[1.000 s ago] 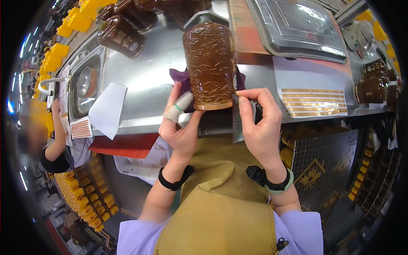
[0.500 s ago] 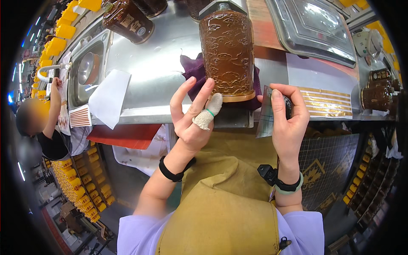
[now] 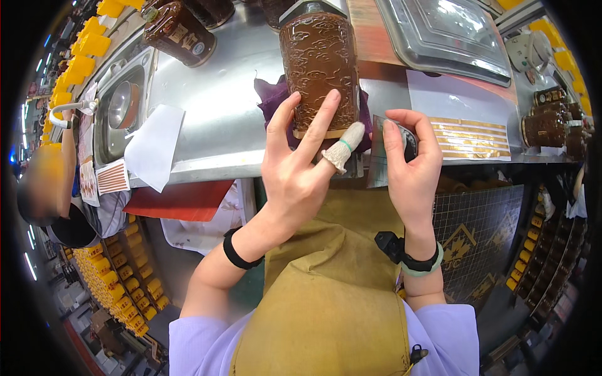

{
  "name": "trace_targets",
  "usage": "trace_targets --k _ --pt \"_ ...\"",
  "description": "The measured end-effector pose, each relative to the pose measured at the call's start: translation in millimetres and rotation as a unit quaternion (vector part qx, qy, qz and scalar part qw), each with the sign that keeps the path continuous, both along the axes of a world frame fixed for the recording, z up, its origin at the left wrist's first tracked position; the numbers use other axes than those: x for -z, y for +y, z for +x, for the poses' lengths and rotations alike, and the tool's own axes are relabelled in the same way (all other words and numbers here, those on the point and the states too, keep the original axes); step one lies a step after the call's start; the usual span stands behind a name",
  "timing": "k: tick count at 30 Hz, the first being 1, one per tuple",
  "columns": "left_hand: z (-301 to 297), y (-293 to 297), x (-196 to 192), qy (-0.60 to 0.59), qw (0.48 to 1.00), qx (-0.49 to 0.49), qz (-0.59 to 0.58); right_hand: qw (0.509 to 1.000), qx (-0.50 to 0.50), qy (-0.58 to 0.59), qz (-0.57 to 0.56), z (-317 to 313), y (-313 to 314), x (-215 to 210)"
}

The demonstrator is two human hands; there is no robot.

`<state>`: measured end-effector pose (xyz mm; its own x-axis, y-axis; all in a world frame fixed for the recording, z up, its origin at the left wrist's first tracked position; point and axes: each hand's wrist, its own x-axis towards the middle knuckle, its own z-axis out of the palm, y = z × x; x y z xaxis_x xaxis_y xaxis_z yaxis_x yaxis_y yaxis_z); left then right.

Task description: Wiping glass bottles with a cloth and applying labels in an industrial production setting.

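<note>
A brown bottle (image 3: 320, 69) with raised cloud-like relief rests by the counter's near edge, its gold-rimmed base toward me and a dark collar at the far end. Purple cloth (image 3: 271, 95) is bunched behind and around its lower part. My left hand (image 3: 298, 172) is open over the bottle's lower front, two fingers spread upward and appearing to touch it. A cream knitted finger cot (image 3: 345, 148) with a green band covers another digit beside the rim. To the right of the base, my right hand (image 3: 414, 166) pinches a thin see-through flat plate (image 3: 379, 156); a dark rounded piece sits behind the fingers.
Gold-striped strips (image 3: 470, 139) lie on a white sheet at right, below a clear tray-like lid (image 3: 448, 41). More brown bottles (image 3: 182, 34) are at far left. White paper (image 3: 153, 147) overhangs the counter edge near a sink (image 3: 147, 62). Another person's arm (image 3: 68, 169) is at left.
My left hand has moved up and right onto the bottle's lower front, its fingers further over the relief. My right hand keeps its pinch on the plate. The whole view has shifted slightly.
</note>
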<state>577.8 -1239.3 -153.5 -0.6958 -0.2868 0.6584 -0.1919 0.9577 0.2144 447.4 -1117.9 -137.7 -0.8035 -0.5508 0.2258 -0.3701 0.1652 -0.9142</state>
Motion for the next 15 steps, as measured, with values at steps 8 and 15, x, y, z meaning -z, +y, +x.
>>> trace_targets --k 8,15 --pt "-12 -19 4 0.041 0.999 -0.015 -0.002 0.996 -0.067 0.051 -0.032 26 -21 -6" --pt "-2 -23 19 0.074 0.994 0.002 0.082 0.997 -0.031 0.067 -0.016 11 -14 8"
